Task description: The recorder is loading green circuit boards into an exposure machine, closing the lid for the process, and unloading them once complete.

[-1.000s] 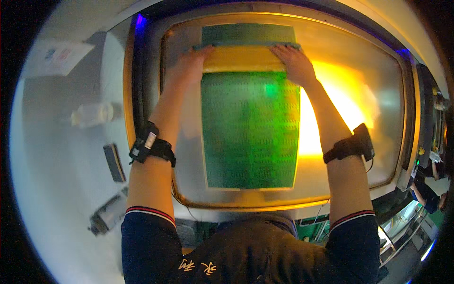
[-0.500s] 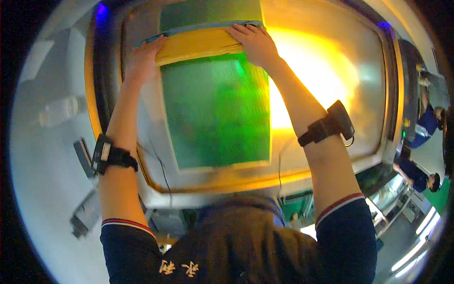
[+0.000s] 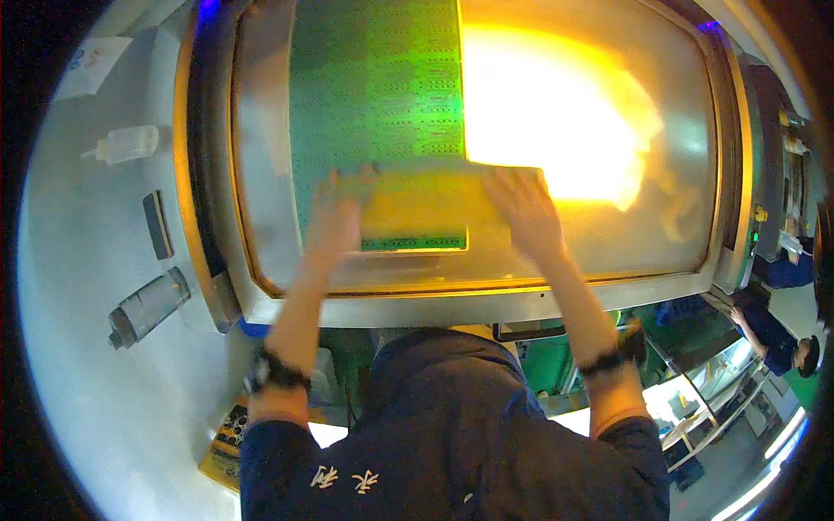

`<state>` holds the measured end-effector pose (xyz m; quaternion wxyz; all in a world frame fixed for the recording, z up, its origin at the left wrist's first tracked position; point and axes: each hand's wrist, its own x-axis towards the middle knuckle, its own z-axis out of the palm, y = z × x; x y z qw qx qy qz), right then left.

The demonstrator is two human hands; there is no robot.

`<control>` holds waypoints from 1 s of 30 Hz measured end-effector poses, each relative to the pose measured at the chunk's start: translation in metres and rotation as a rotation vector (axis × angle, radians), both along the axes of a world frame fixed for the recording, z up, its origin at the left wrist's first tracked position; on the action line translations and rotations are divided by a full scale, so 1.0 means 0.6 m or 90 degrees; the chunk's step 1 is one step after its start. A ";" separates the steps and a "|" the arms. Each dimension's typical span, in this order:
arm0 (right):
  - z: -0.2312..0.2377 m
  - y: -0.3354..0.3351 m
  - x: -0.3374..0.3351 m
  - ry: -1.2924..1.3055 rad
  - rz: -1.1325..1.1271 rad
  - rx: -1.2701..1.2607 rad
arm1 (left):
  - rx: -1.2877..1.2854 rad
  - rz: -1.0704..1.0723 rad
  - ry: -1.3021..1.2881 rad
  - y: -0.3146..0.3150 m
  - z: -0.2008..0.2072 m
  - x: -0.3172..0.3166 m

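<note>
Yellow bar (image 3: pixel 417 204) was seen, blurred, crosswise over the near end of the green panel (image 3: pixel 373 95), whose long axis was directed forward. Left hand (image 3: pixel 337 217) was placed over the panel, right hand (image 3: pixel 526 210) off its right edge; grip could not be told.

I see the yellow bar (image 3: pixel 426 204) come down the green sheet (image 3: pixel 378 87), from near twelve o'clock to near six, and it now overhangs the sheet's three o'clock edge. The left hand (image 3: pixel 337 217), earlier outside the nine o'clock edge, is over the sheet; the right hand (image 3: pixel 528 213) has passed beyond the opposite edge. Both forearms (image 3: pixel 294 330) are drawn back toward six.
</note>
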<state>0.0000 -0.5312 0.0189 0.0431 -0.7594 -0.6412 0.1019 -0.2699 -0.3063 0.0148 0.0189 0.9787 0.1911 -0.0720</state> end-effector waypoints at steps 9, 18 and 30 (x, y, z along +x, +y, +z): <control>-0.085 0.512 0.411 -0.128 -0.005 0.090 | -0.006 0.069 -0.053 0.518 -0.082 0.406; -0.162 0.554 0.565 -0.016 0.012 0.056 | -0.043 0.089 -0.055 0.546 -0.051 0.519; 0.078 -0.204 -0.082 0.236 0.108 -0.209 | -0.288 0.054 0.288 -0.169 0.150 -0.050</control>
